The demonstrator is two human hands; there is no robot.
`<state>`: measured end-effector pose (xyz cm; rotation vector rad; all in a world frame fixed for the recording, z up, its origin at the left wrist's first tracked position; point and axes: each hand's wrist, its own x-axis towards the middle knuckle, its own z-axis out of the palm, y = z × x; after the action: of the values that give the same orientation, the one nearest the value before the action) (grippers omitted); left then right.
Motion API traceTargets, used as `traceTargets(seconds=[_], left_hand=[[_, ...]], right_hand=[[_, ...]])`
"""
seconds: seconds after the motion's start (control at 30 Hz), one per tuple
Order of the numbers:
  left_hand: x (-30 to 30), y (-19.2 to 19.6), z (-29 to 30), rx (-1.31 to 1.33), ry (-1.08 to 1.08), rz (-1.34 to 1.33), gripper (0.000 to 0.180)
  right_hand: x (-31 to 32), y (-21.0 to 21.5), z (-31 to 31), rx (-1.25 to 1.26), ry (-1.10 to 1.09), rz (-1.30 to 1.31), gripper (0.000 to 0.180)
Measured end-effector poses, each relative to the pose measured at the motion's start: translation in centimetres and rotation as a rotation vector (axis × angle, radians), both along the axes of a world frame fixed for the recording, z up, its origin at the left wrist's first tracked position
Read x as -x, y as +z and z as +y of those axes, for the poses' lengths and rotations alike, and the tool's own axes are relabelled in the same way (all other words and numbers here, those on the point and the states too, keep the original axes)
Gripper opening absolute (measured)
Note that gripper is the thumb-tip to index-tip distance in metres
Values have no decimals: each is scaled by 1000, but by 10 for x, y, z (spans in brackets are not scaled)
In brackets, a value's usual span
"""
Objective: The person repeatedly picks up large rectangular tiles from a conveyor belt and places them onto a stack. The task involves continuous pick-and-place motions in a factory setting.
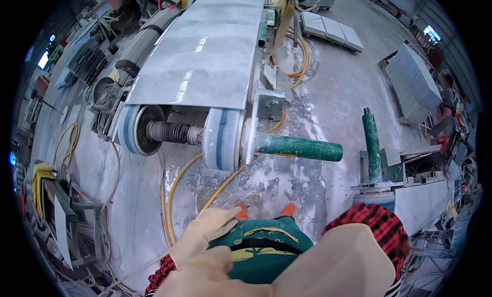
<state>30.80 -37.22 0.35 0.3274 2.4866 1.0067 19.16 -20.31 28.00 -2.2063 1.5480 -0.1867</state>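
One left glove [201,230], long axis seemingly forward-right.

Smooth cream gloves [338,261] cover the left hand [205,233] and the right hand [220,276]; the right one's wide cuff overlaps a red-and-black checked sleeve [379,222], with black-and-white stripes [394,289] near it. Just beyond the right hand shows a green garment [261,272] with yellow markings and a black band [271,244]; past the left hand, orange shoes [288,210].
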Motion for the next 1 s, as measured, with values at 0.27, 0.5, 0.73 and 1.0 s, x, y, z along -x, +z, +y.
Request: traceTargets(seconds=[0.27,0.5,0.73,1.0], left_hand=[[-33,-7,-43,33,253,-151,41],[-76,-44,-67,-25,619,31,50],[-59,-25,-110,64,980,163,48],[22,-45,-234,349,948,551,59]], right_hand=[[33,-28,-54,94,26,52,10],[107,-163,-13,-143,-418,-10,8],[133,-211,-10,-16,-648,-162,13],[154,-245,-118,418,-888,-169,37]])
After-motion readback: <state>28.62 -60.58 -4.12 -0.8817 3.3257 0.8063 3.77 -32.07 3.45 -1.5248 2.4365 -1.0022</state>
